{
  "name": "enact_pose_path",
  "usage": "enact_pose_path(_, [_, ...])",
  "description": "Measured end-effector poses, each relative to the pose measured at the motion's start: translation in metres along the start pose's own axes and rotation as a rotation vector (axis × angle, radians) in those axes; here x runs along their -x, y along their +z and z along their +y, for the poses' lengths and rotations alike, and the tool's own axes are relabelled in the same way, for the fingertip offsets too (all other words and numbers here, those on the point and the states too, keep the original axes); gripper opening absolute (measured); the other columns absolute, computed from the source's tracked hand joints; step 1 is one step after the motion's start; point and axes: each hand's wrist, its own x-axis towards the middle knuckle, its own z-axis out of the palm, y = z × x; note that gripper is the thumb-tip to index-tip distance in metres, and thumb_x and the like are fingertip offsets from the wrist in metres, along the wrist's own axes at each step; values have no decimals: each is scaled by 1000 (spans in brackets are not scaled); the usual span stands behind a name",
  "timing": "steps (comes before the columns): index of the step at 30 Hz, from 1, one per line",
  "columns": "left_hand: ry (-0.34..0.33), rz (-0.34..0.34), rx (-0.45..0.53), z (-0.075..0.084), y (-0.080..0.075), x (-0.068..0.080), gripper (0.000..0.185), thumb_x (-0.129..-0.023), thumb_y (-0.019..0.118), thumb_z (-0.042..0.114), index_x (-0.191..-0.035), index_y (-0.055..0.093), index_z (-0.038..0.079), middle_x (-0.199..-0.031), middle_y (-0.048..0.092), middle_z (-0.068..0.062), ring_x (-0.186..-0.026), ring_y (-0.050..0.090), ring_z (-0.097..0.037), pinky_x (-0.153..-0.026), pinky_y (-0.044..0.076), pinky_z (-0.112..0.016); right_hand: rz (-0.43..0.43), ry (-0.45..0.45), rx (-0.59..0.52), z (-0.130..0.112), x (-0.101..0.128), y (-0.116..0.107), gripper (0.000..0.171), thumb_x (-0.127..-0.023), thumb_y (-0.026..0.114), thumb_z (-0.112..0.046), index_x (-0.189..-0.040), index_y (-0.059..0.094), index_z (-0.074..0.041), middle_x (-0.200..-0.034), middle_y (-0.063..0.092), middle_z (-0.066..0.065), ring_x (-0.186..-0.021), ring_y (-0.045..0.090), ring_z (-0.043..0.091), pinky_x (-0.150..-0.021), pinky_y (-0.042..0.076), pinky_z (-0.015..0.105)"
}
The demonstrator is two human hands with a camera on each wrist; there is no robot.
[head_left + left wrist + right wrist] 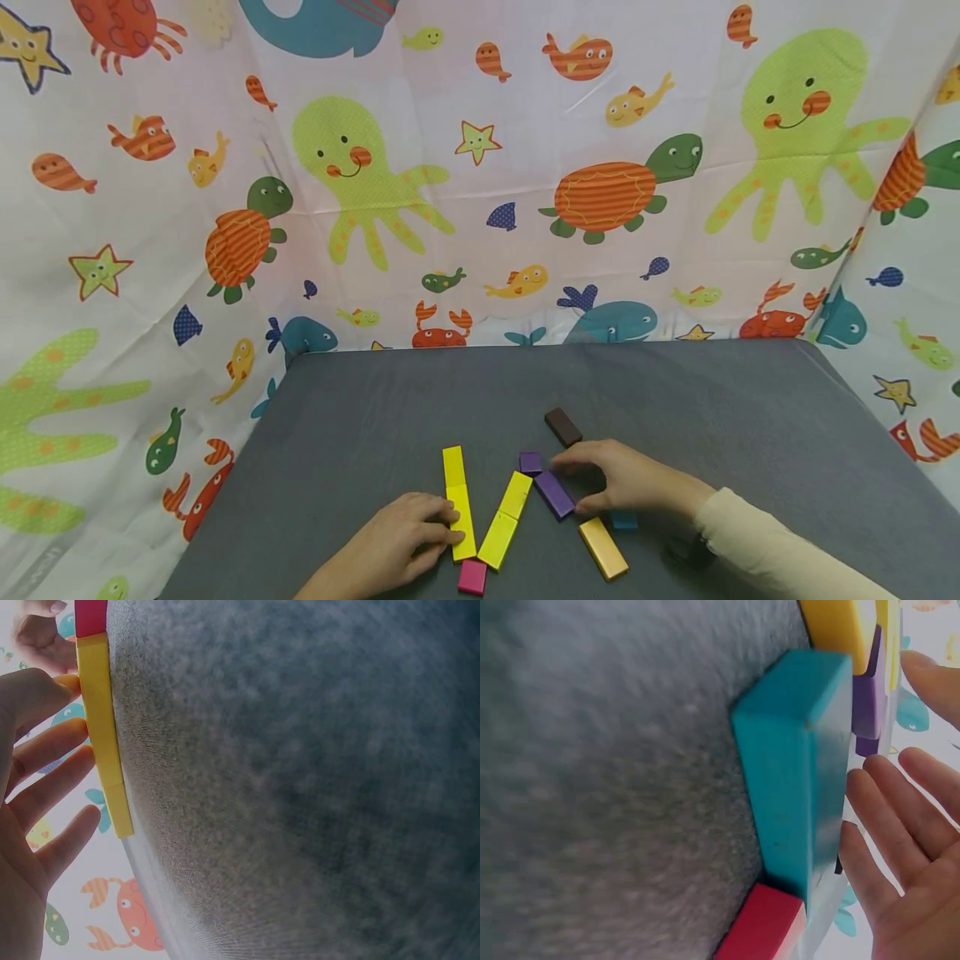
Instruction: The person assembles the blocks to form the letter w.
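Observation:
Two yellow blocks (459,504) lie end to end in a slightly slanted line, and my left hand (408,533) rests its fingertips along their left side. In the left wrist view the fingers (56,780) are fairly straight against the yellow blocks (101,720). A pink block (472,576) sits at the near end, where a second pair of yellow blocks (506,521) slants away to the right. My right hand (626,479) is spread just right of a purple block (555,495), thumb near its lower end. A smaller purple block (530,462) touches its top.
An orange-yellow block (603,549) and a teal block (624,520) lie near my right wrist. Beyond the right hand is a dark brown block (563,427). In the right wrist view a red block (761,926) meets the teal one. A patterned curtain (517,175) backs the grey table (375,408).

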Motion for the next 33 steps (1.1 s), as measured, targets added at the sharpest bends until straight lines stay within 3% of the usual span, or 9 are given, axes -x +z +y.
enact_pose_path(4, [-7, -9, 9, 0, 0, 0, 24, -95, 65, 29, -118, 71, 36, -120, 65, 14, -108, 60, -5, -98, 55, -33, 46, 20, 16, -4, 16, 0, 59, -83, 77, -42, -135, 60, -21, -132, 63, -6, -119, 60, 15, -100, 54, 42])
enact_pose_path(7, [-19, -12, 16, 1, -1, 0, 24, -95, 66, 30, -118, 71, 36, -120, 65, 14, -109, 60, -5, -98, 55, -33, 77, 23, 9, -6, 30, 2, 61, -81, 77, -48, -135, 60, -24, -131, 61, -9, -119, 57, 12, -99, 54, 38])
enact_pose_path(16, [-3, 3, 9, 1, -1, 0, 25, -95, 66, 28, -118, 71, 34, -120, 65, 13, -108, 61, -5, -98, 55, -33, 164, -98, 85, 1, 66, 20, 69, -74, 80, -55, -134, 60, -27, -134, 61, -4, -122, 55, 11, -96, 52, 36])
enact_pose_path(26, [-4, 11, -4, 1, 1, 1, 24, -94, 67, 29, -117, 71, 35, -120, 65, 14, -109, 61, -5, -99, 54, -34, 220, -141, 242, 2, 74, 30, 69, -71, 76, -63, -130, 62, -30, -132, 62, -8, -121, 54, 13, -91, 48, 47])
enact_pose_path(33, [-15, 1, 1, 1, 0, 0, 25, -94, 67, 30, -118, 71, 36, -121, 65, 14, -110, 60, -5, -99, 55, -34, 236, -152, 276, 1, 73, 30, 66, -71, 75, -64, -128, 64, -31, -129, 61, -12, -119, 53, 10, -90, 48, 46])
